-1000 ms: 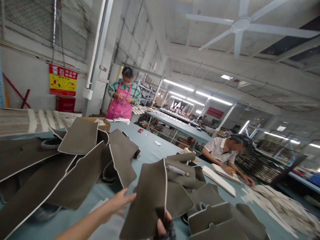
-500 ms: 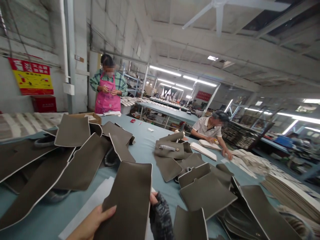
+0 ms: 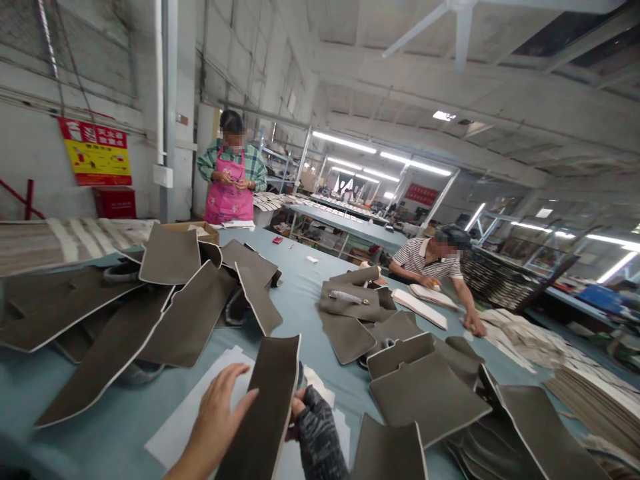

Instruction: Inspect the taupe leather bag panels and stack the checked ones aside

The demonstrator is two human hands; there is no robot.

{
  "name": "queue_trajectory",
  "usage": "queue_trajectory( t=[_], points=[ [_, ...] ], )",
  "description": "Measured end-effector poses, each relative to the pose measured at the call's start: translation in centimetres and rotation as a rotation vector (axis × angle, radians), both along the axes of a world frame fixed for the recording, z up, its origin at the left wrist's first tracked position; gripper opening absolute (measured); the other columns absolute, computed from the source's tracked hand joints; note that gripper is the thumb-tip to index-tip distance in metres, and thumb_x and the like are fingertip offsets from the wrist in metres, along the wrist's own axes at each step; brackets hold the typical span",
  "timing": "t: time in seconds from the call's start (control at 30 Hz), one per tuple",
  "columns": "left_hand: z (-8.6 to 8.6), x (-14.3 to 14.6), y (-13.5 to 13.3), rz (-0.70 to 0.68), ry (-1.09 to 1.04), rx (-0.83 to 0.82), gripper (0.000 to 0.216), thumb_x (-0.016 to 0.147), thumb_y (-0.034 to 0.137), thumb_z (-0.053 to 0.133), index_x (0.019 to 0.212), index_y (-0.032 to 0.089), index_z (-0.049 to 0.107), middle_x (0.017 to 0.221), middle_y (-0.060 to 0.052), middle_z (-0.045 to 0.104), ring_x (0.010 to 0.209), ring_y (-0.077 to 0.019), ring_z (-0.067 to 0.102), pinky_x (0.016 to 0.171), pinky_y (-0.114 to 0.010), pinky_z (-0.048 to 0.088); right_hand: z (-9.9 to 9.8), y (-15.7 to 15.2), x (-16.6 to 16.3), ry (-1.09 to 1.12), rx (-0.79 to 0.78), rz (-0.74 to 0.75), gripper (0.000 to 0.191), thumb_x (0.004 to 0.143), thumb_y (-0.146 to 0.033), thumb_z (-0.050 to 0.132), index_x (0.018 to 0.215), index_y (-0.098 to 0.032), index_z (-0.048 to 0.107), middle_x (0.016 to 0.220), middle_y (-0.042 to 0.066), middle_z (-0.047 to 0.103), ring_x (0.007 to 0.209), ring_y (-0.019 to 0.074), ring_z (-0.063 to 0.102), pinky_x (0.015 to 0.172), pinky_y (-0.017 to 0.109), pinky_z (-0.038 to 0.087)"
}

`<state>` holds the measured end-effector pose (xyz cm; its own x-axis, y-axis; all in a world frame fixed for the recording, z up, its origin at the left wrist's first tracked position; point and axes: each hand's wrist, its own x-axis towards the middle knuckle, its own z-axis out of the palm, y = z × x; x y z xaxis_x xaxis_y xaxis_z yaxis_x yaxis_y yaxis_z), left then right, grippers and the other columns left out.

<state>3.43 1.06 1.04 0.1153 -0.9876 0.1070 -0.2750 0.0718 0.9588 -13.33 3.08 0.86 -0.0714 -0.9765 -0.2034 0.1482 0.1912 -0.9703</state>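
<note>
A dark olive-brown leather bag panel (image 3: 265, 400) with pale edges stands tilted in front of me, its face turned partly to the side. My right hand (image 3: 305, 413), in a dark grey fingerless knit glove, grips its right edge. Just left of the panel is my bare left hand (image 3: 220, 407), fingers stretched out and apart; the thumb tip comes close to the panel's face. A crumpled whitish piece (image 3: 320, 387) shows behind my right hand, its kind unclear. White paper sheets (image 3: 173, 427) lie on the table beneath both hands.
Leather bag pieces are heaped on the blue table (image 3: 300, 280) at left (image 3: 190, 320) and right (image 3: 425, 393). One co-worker in a pink apron (image 3: 230, 193) stands across the table. Another in a striped shirt (image 3: 425, 257) leans over pale strips (image 3: 420, 309). A cardboard box (image 3: 213, 235) sits far left.
My left hand has let go of the panel and opened beside it. The panel has turned more edge-on in my right hand. The view has swung slightly left.
</note>
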Motion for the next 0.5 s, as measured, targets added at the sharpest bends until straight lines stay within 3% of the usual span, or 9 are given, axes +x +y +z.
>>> queue_trajectory(
  t=[0.1, 0.17, 0.33, 0.5],
  points=[
    [1.8, -1.9, 0.4, -0.289, -0.155, 0.085, 0.044, 0.079, 0.062, 0.044, 0.068, 0.020, 0.050, 0.070, -0.003, 0.064, 0.073, -0.0220, 0.060, 0.069, -0.031, 0.045, -1.0, -0.4, 1.6, 0.053, -0.073, -0.082, 0.048, 0.056, -0.065, 0.065, 0.064, -0.020, 0.053, 0.054, 0.000, 0.059, 0.047, 0.0131, 0.054, 0.043, 0.024, 0.047],
    [2.6, -2.8, 0.6, -0.351, -0.202, 0.144, 0.044, 0.080, 0.062, 0.042, 0.065, 0.021, 0.043, 0.063, 0.000, 0.060, 0.065, -0.0182, 0.056, 0.060, -0.026, 0.040, -1.1, -0.5, 2.2, 0.115, -0.135, -0.157, 0.048, 0.056, -0.066, 0.063, 0.064, -0.020, 0.055, 0.056, 0.002, 0.061, 0.051, 0.0151, 0.056, 0.044, 0.025, 0.047],
    [2.8, -2.8, 0.5, -0.377, -0.316, 0.140, 0.034, 0.086, 0.050, 0.037, 0.069, 0.021, 0.042, 0.068, -0.001, 0.057, 0.068, -0.0182, 0.055, 0.060, -0.025, 0.036, -1.0, -0.4, 2.8, 0.194, -0.137, -0.191, 0.046, 0.058, -0.065, 0.059, 0.061, -0.019, 0.057, 0.054, 0.004, 0.061, 0.045, 0.0149, 0.054, 0.041, 0.026, 0.045],
    [2.9, -2.2, 0.7, -0.444, -0.422, 0.089, 0.028, 0.090, 0.036, 0.028, 0.073, 0.021, 0.044, 0.074, -0.003, 0.060, 0.072, -0.0189, 0.056, 0.066, -0.027, 0.037, -1.5, 0.0, 3.4, 0.174, -0.165, -0.196, 0.040, 0.062, -0.061, 0.059, 0.058, -0.021, 0.052, 0.047, -0.002, 0.055, 0.042, 0.0113, 0.049, 0.042, 0.023, 0.044]
  ],
)
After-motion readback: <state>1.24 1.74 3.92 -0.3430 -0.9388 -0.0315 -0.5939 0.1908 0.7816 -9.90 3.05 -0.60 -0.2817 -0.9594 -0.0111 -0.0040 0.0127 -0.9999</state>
